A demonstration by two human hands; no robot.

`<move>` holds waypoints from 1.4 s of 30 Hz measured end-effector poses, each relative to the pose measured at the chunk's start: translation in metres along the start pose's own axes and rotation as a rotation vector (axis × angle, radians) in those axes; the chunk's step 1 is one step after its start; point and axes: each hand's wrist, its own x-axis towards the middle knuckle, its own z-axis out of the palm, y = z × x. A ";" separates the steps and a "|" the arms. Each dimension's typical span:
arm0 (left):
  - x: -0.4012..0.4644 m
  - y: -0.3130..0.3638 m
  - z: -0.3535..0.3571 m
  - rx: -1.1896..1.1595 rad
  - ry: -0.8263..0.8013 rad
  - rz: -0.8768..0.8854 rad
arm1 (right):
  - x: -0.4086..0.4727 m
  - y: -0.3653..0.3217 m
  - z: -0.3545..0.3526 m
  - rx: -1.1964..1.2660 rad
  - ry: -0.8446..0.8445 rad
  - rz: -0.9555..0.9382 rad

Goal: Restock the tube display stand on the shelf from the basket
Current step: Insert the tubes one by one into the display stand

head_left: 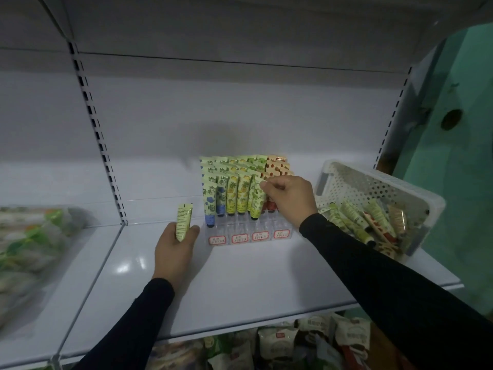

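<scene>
A clear tiered tube display stand (248, 236) sits at the back middle of the white shelf (240, 284), filled with rows of green, yellow, blue and red patterned tubes. My right hand (289, 200) pinches the top of a green tube (256, 200) standing in the stand's front row. My left hand (176, 249) rests on the shelf just left of the stand, gripping a pale green tube (183, 222) upright. A white perforated basket (378, 206) stands tilted at the right, holding several loose tubes.
Blurred bagged goods (29, 249) lie on the neighbouring shelf section at the left. Packets of snacks (293, 343) fill the shelf below. A green wall (458, 156) rises to the right of the shelving. A slotted upright (98, 134) divides the shelf sections.
</scene>
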 end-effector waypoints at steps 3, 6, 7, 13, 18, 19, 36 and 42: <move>0.000 -0.002 0.001 -0.023 0.001 -0.002 | -0.001 0.002 0.003 -0.043 -0.016 -0.035; 0.000 -0.003 0.000 -0.030 -0.002 -0.004 | -0.002 0.002 0.007 -0.081 -0.006 -0.052; 0.000 -0.003 0.000 -0.032 -0.004 -0.003 | -0.002 0.002 0.008 -0.091 0.001 -0.054; -0.001 -0.002 0.002 -0.063 -0.007 -0.012 | -0.001 0.002 0.010 -0.114 0.010 -0.058; 0.001 -0.003 0.001 -0.052 -0.007 -0.004 | 0.000 0.003 0.013 -0.122 0.022 -0.066; 0.001 -0.003 0.001 -0.054 -0.010 -0.004 | 0.000 0.003 0.013 -0.132 0.026 -0.072; 0.001 -0.004 0.002 -0.053 -0.026 0.019 | 0.010 0.009 0.020 -0.168 0.009 -0.094; 0.000 -0.002 0.000 -0.068 -0.039 0.003 | 0.010 0.006 0.020 -0.190 -0.007 -0.087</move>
